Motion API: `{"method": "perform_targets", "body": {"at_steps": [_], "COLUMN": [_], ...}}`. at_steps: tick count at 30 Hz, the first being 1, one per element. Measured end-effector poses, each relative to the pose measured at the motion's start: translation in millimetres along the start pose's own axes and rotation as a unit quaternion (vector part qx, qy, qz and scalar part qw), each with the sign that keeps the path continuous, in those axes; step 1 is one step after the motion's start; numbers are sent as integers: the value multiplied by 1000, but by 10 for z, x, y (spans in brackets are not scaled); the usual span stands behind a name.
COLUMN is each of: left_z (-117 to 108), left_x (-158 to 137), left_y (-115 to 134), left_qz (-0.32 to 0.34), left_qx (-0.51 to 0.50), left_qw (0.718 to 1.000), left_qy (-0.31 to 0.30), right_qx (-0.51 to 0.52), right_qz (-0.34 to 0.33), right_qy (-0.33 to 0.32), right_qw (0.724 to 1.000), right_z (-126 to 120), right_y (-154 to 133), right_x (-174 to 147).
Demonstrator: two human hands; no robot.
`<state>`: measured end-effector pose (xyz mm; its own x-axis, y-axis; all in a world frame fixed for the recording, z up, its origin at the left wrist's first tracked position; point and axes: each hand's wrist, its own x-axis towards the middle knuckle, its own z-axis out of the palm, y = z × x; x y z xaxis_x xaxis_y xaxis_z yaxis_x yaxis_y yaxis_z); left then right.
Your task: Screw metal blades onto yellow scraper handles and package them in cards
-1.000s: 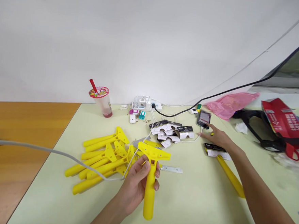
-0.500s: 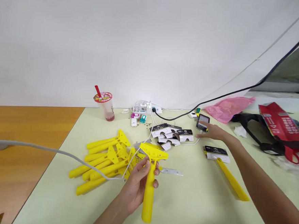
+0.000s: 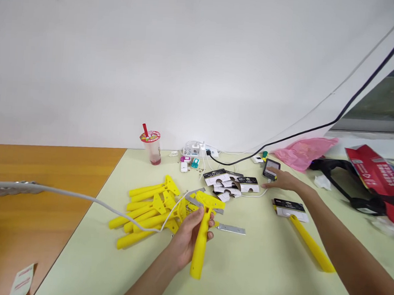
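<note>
My left hand (image 3: 188,236) is closed around the handle of a yellow scraper (image 3: 199,246), its wide head pointing away from me. To its left lies a pile of yellow scrapers (image 3: 144,220), some overlapping. A flat metal blade (image 3: 231,229) shows just right of my left hand. My right hand (image 3: 282,179) reaches to the back right, fingers apart and touching the lower part of a small phone-like device (image 3: 270,167) with a cable. Black-and-white header cards (image 3: 228,182) lie heaped between the hands. Nearer my right forearm is a scraper (image 3: 313,245) with a card (image 3: 290,209) at its head.
A cup with a red straw (image 3: 153,149) stands at the back left. Behind the cards is a power strip (image 3: 197,148) with plugs and a black cable (image 3: 302,128). A pale cable (image 3: 79,195) crosses the left side. A pink bag (image 3: 304,151) and red bag (image 3: 377,171) lie right.
The view has shifted, so the table contents appear farther right. My left hand still holds the scraper, which now tilts a little more. My right hand remains at the device.
</note>
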<state>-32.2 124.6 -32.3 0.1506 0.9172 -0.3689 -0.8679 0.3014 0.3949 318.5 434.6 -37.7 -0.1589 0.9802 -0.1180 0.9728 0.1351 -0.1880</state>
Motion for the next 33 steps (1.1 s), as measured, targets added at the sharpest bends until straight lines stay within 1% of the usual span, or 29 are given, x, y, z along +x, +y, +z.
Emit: {"method": "perform_targets", "body": {"at_steps": [3, 7, 12, 17, 19, 21, 22, 24, 26, 27, 29, 31, 33], "left_z": [-22, -57, -79, -124, -146, -159, -161, -153, -126, -105, -44, 37, 123], "left_x": [18, 25, 21, 39, 40, 31, 24, 3, -19, -28, -39, -30, 2], "left_y": [-30, -102, -204, -336, -405, -472, -500, -534, -532, -517, -465, -392, -306], "left_qz": [4, 6, -15, -29, -23, -22, -23, -23, -17, -9, 28, 88, 137], "left_qx": [32, 70, 102, 125, 148, 180, 194, 211, 210, 205, 187, 168, 167], "left_qw": [999, 997, 994, 989, 985, 979, 976, 972, 972, 973, 978, 980, 975], "left_qy": [3, -17, -33, -69, -84, -93, -96, -101, -104, -102, -85, -60, -45], "right_qx": [4, 4, -4, -21, -27, -20, 11, 109, 207, 247, 311, 358, 411], "right_qz": [-21, -29, -24, -4, -1, -13, -31, -95, -152, -176, -221, -243, -239], "right_qy": [-19, -10, 4, 23, 42, 63, 83, 84, 56, 32, -26, -114, -197], "right_qw": [1000, 1000, 1000, 1000, 999, 998, 996, 986, 965, 952, 924, 894, 857], "right_z": [33, 71, 90, 68, 57, 48, 45, 44, 50, 54, 62, 62, 57], "right_y": [22, 39, 35, -33, -149, -354, -489, -796, -1103, -1240, -1463, -1618, -1726], "right_x": [-12, -39, -113, -262, -418, -676, -842, -1217, -1588, -1749, -1994, -2132, -2183]}}
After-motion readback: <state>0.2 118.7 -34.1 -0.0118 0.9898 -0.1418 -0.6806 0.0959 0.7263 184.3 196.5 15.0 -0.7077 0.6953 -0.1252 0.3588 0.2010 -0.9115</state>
